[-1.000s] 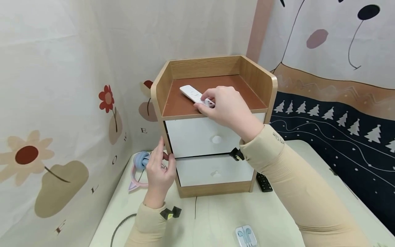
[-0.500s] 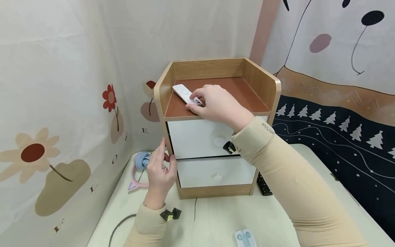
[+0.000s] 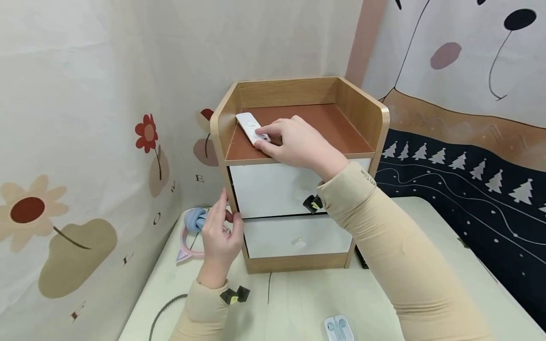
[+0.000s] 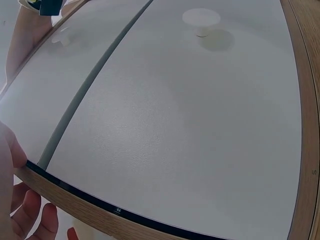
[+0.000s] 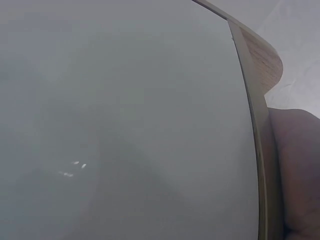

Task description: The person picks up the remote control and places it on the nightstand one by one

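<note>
Pale cloth printed with flowers (image 3: 106,57) hangs behind and to the left, a navy tree-patterned cloth (image 3: 431,184) to the right, above a cream tabletop (image 3: 298,303); near its front edge lies a clear case (image 3: 339,328) with light-blue earphones inside; left of the wooden two-drawer cabinet (image 3: 294,263), a blue bundle (image 3: 195,220) touches a pink cat-eared band (image 3: 184,244), and a dark curved cord (image 3: 164,310) runs beside the left sleeve (image 3: 202,308); the right sleeve (image 3: 405,265) crosses the cabinet's lower right and mostly hides a black object (image 3: 361,258) beside it; the white upper drawer (image 3: 273,189) and lower drawer (image 3: 277,237) are both closed, their contents hidden; the brown-floored top tray (image 3: 307,116) holds a white remote control (image 3: 246,123), lying slantwise near its left wall; the right hand (image 3: 298,142), reaching over the tray's front edge, pinches the remote's near end between thumb and forefinger; the left hand (image 3: 222,237) grasps nothing, its fingers extended up along the cabinet's left side and its thumb at the front edge, near the seam between the drawers
</note>
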Available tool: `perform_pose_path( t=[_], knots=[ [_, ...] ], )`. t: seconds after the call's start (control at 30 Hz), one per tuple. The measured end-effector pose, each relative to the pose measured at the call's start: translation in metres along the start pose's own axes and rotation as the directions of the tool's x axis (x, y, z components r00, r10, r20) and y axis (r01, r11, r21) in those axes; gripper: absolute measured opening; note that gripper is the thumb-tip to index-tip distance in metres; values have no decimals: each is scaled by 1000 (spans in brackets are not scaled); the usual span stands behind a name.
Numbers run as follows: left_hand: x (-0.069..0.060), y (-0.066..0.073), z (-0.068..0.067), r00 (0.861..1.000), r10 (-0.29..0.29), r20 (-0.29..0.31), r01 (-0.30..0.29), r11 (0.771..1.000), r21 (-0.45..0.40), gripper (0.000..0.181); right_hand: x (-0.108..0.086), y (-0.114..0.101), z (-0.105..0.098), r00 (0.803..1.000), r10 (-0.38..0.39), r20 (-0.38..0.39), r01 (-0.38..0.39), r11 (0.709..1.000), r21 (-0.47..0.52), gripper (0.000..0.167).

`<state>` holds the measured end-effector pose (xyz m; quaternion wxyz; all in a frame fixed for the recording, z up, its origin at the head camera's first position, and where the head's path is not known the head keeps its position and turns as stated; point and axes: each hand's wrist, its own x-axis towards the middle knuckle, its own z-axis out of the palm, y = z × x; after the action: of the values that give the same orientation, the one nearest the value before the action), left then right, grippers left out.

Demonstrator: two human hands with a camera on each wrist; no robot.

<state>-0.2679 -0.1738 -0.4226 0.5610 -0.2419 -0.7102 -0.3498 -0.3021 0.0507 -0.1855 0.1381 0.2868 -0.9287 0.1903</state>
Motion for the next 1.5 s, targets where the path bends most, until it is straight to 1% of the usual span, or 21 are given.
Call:
perform_pose_path(
  t=[0.23, 0.4, 0.5, 0.57, 0.63, 0.77, 0.87, 0.93, 1.03, 1.1, 1.17, 1.23, 1.33, 1.37, 1.43, 1.5],
  knots=[
    [-1, 3, -1, 1000, -3, 12, 2, 1000, 14, 63, -3, 0, -1, 1000, 2, -8, -2, 1000, 7, 46],
    [-1, 5, -2, 1000, 0, 19, -1, 1000, 12, 63, -7, 2, 0, 998, -47, -35, 47, 999, 2, 45],
    [0, 6, -3, 1000, 2, 21, -2, 1000, 13, 63, -11, 4, 1, 995, -80, -66, 80, 997, -2, 44],
    [1, 6, -4, 1000, 0, 16, 0, 1000, 12, 63, -16, 5, 2, 989, -105, -102, 105, 994, -8, 43],
    [2, 7, -5, 1000, -3, 15, 2, 1000, 14, 63, -21, 6, 2, 980, -134, -149, 133, 991, -17, 41],
    [3, 7, -6, 1000, -2, 14, 2, 1000, 13, 62, -34, 8, 4, 950, -197, -243, 196, 980, -31, 38],
    [3, 6, -6, 1000, 3, 10, -3, 1000, 15, 62, -45, 10, 5, 920, -249, -304, 254, 967, -25, 37],
    [3, 6, -6, 1000, 6, 5, -6, 1000, 14, 62, -52, 12, 6, 895, -281, -345, 295, 955, -14, 37],
    [3, 5, -6, 1000, 9, 4, -9, 1000, 16, 62, -64, 16, 8, 849, -320, -421, 352, 936, -3, 38],
    [4, 5, -6, 1000, 9, 5, -9, 1000, 20, 62, -73, 21, 10, 810, -345, -474, 388, 922, -7, 39],
    [4, 6, -5, 1000, 8, 3, -8, 1000, 25, 62, -83, 25, 10, 780, -360, -512, 409, 912, -19, 40],
    [4, 7, -5, 1000, 6, 0, -6, 1000, 27, 62, -92, 30, 10, 756, -367, -543, 419, 907, -30, 42],
    [4, 9, -5, 1000, 9, -2, -9, 1000, 22, 62, -108, 36, 11, 729, -362, -580, 422, 906, -36, 44],
    [4, 9, -5, 1000, 10, 0, -10, 1000, 20, 62, -113, 38, 12, 716, -365, -596, 427, 903, -40, 43],
    [4, 10, -4, 1000, 12, 1, -12, 1000, 15, 63, -122, 41, 13, 682, -371, -630, 443, 895, -47, 40],
    [4, 11, -4, 1000, 14, 6, -14, 1000, 15, 63, -131, 45, 16, 639, -378, -670, 460, 886, -60, 37]
  ],
)
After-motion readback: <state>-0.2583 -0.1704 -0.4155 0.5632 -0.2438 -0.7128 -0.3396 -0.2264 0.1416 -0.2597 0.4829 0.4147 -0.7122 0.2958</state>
